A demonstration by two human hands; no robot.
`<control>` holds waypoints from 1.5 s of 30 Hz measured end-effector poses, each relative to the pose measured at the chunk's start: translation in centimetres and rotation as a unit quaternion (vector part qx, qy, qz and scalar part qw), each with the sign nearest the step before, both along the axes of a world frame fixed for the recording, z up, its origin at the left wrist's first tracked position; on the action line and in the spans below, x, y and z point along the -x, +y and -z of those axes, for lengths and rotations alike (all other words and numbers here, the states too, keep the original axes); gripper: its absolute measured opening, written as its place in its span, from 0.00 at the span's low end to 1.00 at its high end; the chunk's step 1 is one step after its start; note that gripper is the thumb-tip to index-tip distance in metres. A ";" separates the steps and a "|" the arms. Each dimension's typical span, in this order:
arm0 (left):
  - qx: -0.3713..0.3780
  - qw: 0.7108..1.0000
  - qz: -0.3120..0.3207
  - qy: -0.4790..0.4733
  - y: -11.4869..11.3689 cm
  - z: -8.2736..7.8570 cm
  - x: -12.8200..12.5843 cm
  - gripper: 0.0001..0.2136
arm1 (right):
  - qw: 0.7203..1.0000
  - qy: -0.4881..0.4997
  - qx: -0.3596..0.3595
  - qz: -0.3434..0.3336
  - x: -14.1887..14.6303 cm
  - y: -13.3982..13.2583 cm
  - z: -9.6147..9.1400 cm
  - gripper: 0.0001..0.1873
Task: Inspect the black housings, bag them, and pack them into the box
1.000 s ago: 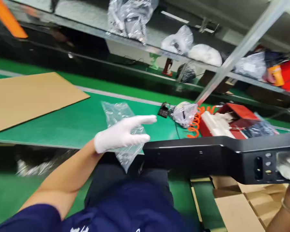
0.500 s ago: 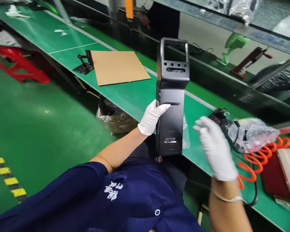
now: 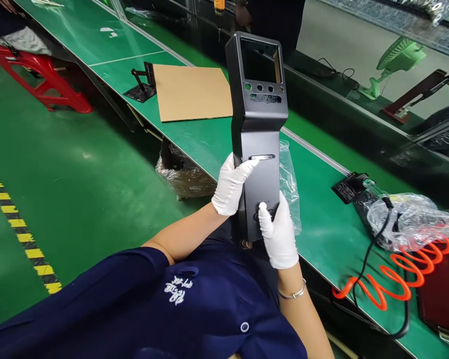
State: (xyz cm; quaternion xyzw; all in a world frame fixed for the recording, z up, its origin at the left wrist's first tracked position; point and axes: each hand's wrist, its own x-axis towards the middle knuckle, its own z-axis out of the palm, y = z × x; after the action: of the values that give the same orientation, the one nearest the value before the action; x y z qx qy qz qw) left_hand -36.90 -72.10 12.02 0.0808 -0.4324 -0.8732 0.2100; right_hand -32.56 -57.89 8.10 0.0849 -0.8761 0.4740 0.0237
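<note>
A dark grey device housing stands tall in front of me, with a rectangular window, a row of round holes and slots in its face. My left hand, in a white glove, grips its left edge, thumb laid across the front below the upper slot. Lower down on the right, my gloved right hand grips the other edge, its thumb on the front near a small opening. The fingers behind the housing are hidden. Behind it, a clear plastic bag lies on the green bench.
A cardboard sheet and a small black bracket lie farther along the bench. To the right are a coiled orange hose, a plastic-wrapped bundle and a dark red case. A red stool with a seated person is at left.
My right hand has come in from the right and taken hold of the housing's lower right side. The housing is now tilted slightly to the left. My left hand keeps its grip.
</note>
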 end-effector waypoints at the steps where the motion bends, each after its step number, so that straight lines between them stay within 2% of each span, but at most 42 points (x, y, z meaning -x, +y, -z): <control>1: 0.001 1.000 -0.001 0.001 0.1 0.1 0.0 0.13 | 1.000 0.008 -0.001 -0.002 0.0 0.1 0.3 0.43; 8: -0.004 1.000 0.028 -0.006 0.3 0.6 0.5 0.12 | 0.999 0.033 0.024 -0.005 -0.2 1.2 1.0 0.37; 12: -0.008 1.000 -0.004 -0.003 0.1 0.6 1.0 0.13 | 0.990 0.105 0.087 0.033 -1.4 2.2 0.7 0.23; 15: -0.010 1.000 -0.029 -0.001 0.1 0.7 1.3 0.13 | 0.982 0.184 0.008 0.031 -2.2 2.3 0.5 0.15; 17: -0.009 0.999 -0.045 -0.003 0.2 0.7 1.4 0.13 | 0.977 0.210 -0.030 0.031 -2.5 2.0 0.6 0.13; 19: -0.012 0.998 -0.062 -0.007 0.5 0.7 1.5 0.14 | 0.978 0.203 -0.012 0.046 -2.6 1.5 0.8 0.13; 22: -0.022 0.997 -0.076 -0.006 0.9 0.6 1.3 0.14 | 0.985 0.146 0.055 0.071 -2.7 0.7 1.3 0.11; 26: -0.009 0.998 -0.058 0.019 1.1 0.3 0.9 0.13 | 0.988 0.098 0.102 0.063 -3.0 0.2 1.9 0.09; 30: 0.017 0.999 -0.037 0.016 0.6 0.3 1.0 0.14 | 0.987 0.066 0.141 0.036 -2.8 1.1 1.6 0.12; 34: 0.000 1.000 -0.014 -0.011 0.2 0.8 1.3 0.15 | 0.973 0.034 0.207 0.094 -1.8 2.9 0.8 0.21; 36: -0.013 1.000 -0.003 -0.021 0.3 1.0 1.4 0.15 | 0.979 0.001 0.186 0.079 -1.4 3.3 0.6 0.28; 38: -0.027 0.999 0.005 -0.023 0.6 1.1 1.2 0.14 | 0.990 -0.022 0.129 0.049 -1.1 3.1 0.5 0.38; 41: -0.035 0.999 0.020 -0.014 1.2 0.9 0.8 0.14 | 0.998 -0.031 0.036 0.047 -0.8 1.9 0.4 0.50; 43: -0.029 0.999 0.027 -0.008 1.3 0.7 0.6 0.13 | 0.999 -0.026 0.016 0.039 -0.7 1.2 0.5 0.49; 45: -0.020 0.999 0.028 -0.004 1.3 0.6 0.4 0.12 | 1.000 -0.012 0.023 0.013 -0.5 0.9 0.6 0.43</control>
State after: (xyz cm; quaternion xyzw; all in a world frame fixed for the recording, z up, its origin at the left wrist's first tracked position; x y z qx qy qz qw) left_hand -37.34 -70.81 11.38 0.0768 -0.4178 -0.8867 0.1823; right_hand -32.03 -57.00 7.50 0.0667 -0.8661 0.4949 0.0212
